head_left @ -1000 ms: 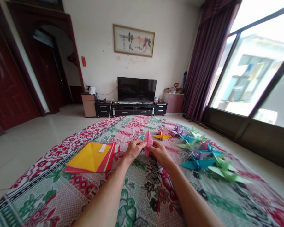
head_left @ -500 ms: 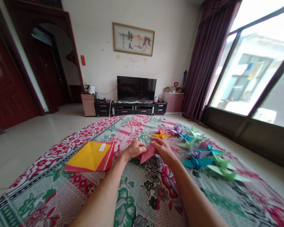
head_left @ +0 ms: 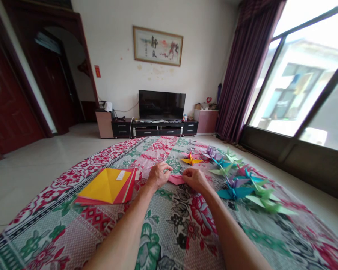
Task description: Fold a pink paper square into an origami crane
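Note:
A folded piece of pink origami paper [head_left: 175,179] lies low over the cloth between my hands. My right hand [head_left: 196,180] pinches its right end between thumb and fingertips. At the paper's left end is my left hand [head_left: 159,175], fingers curved and slightly apart from the thumb, with no paper visible between them. Whether its underside touches the paper I cannot tell. Just beyond my hands sits an orange-yellow paper crane [head_left: 191,160]. Several finished cranes stand to the right, among them a blue crane [head_left: 235,192] and a light green crane [head_left: 270,202].
To the left lies a stack of square paper, a creased yellow sheet [head_left: 107,185] on top of red ones, with a small white slip [head_left: 120,175] on it. A floral tablecloth [head_left: 183,240] covers the round table. Beyond it stand a television [head_left: 162,105] and a low cabinet [head_left: 159,129].
The pink paper has gone from a downward-pointing, tilted shape to a flatter, wider one. My left hand has loosened from it and lifted slightly; my right hand has turned, fingers now pinching its right end.

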Demonstrator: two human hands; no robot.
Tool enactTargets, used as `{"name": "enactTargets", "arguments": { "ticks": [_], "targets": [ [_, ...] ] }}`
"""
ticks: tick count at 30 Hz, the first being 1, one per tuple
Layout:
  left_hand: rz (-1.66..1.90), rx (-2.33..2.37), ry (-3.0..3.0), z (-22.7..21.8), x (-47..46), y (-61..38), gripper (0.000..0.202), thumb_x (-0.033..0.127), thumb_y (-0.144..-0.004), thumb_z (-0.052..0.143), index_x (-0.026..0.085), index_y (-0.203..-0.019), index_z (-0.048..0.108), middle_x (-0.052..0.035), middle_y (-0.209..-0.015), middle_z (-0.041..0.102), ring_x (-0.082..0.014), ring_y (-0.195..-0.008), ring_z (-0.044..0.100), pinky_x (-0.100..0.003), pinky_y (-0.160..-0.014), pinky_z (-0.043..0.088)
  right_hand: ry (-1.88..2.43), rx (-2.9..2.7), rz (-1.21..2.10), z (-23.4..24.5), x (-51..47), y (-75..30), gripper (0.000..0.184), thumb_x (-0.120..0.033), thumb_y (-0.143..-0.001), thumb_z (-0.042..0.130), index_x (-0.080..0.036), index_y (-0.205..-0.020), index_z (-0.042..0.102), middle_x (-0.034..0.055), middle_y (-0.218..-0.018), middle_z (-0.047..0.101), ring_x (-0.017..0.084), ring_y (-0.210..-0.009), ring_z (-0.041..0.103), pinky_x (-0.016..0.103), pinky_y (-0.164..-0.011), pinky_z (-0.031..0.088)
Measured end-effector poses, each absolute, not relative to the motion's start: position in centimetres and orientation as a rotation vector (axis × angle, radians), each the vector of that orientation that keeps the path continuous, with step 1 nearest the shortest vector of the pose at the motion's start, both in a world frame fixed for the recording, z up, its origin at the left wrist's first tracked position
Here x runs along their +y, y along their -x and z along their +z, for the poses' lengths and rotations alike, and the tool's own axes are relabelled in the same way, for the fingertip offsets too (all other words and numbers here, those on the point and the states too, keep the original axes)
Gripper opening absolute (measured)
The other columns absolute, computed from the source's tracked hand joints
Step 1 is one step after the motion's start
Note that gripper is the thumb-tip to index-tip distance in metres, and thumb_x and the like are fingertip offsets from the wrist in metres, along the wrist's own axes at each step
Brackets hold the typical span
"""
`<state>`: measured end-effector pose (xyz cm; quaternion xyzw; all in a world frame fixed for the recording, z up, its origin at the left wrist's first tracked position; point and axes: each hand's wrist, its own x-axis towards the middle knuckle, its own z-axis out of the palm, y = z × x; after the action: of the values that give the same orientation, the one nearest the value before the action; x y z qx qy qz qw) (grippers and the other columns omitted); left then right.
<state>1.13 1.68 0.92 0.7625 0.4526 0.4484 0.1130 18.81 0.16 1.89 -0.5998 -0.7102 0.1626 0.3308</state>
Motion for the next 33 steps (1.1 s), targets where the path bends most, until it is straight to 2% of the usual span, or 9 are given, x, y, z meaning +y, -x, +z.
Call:
{"name": "enactTargets", "arguments": {
  "ticks": [5, 10, 13, 19, 28, 33],
  "targets": [
    [1.043, 1.222, -2.478, 0.3, 1.7, -1.3, 0.026, 0.009, -0.069, 0.048, 0.020, -0.076, 0.071, -0.0026, -0.080, 0.064, -0.0131, -0.077, 0.058, -0.023, -0.075, 0.046, 1.611, -1.970, 0.279, 1.7, 0.1, -18.9, 0.017, -0.019, -0.065, 0.050, -0.018, -0.067, 0.066, 0.0012, -0.063, 0.064, 0.013, -0.059, 0.056, 0.021, -0.054, 0.035],
    [0.871, 1.195, -2.583, -0.2, 1.7, -1.2, 0.026, 0.014, -0.071, 0.048, 0.021, -0.080, 0.071, -0.0031, -0.082, 0.063, -0.0138, -0.078, 0.056, -0.023, -0.073, 0.045, 1.372, -2.068, 0.103, 1.5, 0.0, -18.7, 0.021, -0.012, -0.066, 0.050, -0.018, -0.076, 0.067, 0.0047, -0.081, 0.065, 0.015, -0.076, 0.057, 0.023, -0.070, 0.040],
    [0.864, 1.179, -2.583, 0.1, 1.7, -1.0, 0.026, 0.013, -0.071, 0.048, 0.020, -0.080, 0.071, -0.0028, -0.081, 0.062, -0.0133, -0.078, 0.056, -0.022, -0.073, 0.044, 1.258, -2.135, 0.228, 1.5, 0.0, -18.4, 0.020, -0.010, -0.066, 0.050, -0.017, -0.075, 0.067, 0.0034, -0.077, 0.065, 0.013, -0.072, 0.057, 0.022, -0.068, 0.041],
    [0.816, 1.112, -2.471, 0.7, 1.5, -0.3, 0.022, 0.016, -0.067, 0.053, 0.019, -0.080, 0.070, -0.0019, -0.081, 0.062, -0.0119, -0.073, 0.055, -0.020, -0.068, 0.044, 1.227, -2.219, 0.472, 1.6, -0.4, -18.6, 0.013, -0.021, -0.067, 0.057, -0.016, -0.074, 0.066, 0.0027, -0.076, 0.063, 0.013, -0.069, 0.055, 0.022, -0.064, 0.042],
    [0.844, 1.092, -2.460, 0.3, 1.6, -0.3, 0.016, 0.021, -0.070, 0.054, 0.021, -0.074, 0.070, -0.0008, -0.082, 0.060, -0.0113, -0.075, 0.054, -0.021, -0.072, 0.043, 1.180, -2.239, 0.462, 1.3, -0.1, -18.9, 0.012, -0.025, -0.070, 0.058, -0.016, -0.072, 0.067, 0.0019, -0.074, 0.062, 0.012, -0.069, 0.054, 0.023, -0.065, 0.042],
    [0.773, 1.104, -2.413, 0.6, 1.3, -0.1, 0.019, 0.026, -0.068, 0.057, 0.019, -0.081, 0.068, -0.0020, -0.085, 0.058, -0.0120, -0.074, 0.053, -0.022, -0.070, 0.044, 1.185, -2.223, 0.484, 1.5, -0.1, -19.0, 0.011, -0.023, -0.069, 0.060, -0.017, -0.072, 0.068, 0.0022, -0.075, 0.062, 0.013, -0.070, 0.054, 0.024, -0.067, 0.042]
  ]
}}
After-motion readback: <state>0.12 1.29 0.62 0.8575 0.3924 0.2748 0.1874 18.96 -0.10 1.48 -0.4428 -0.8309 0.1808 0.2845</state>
